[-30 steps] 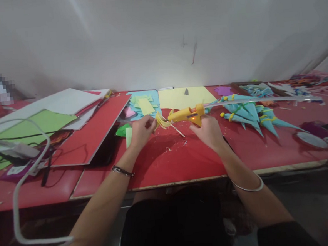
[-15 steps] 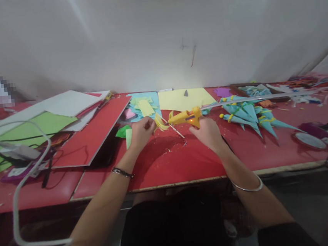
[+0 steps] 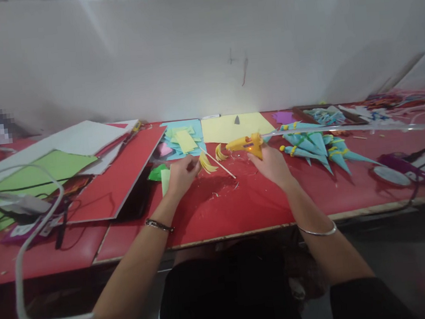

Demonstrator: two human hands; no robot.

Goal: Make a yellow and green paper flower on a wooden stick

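My left hand is closed, its fingertips at the near end of a curved, fringed yellow paper piece. A thin pale stick slants past that piece over the red table; whether they touch is unclear. Another small yellow fringed piece is just to the right. Wrapped round the handle of a yellow glue gun, my right hand keeps its nozzle pointing left, apart from the yellow pieces. A long clear glue stick extends from the gun's back end. A small orange light glows on the gun.
Blue paper cones with yellow trim lie on the right, near a round pale disc. Light green slips and a yellow sheet lie behind my hands. A red board leans on the left; a white cable loops nearby.
The glue gun has moved right, its nozzle now away from the fringed yellow paper. My left hand stays almost in place, and the whole view has shifted slightly.
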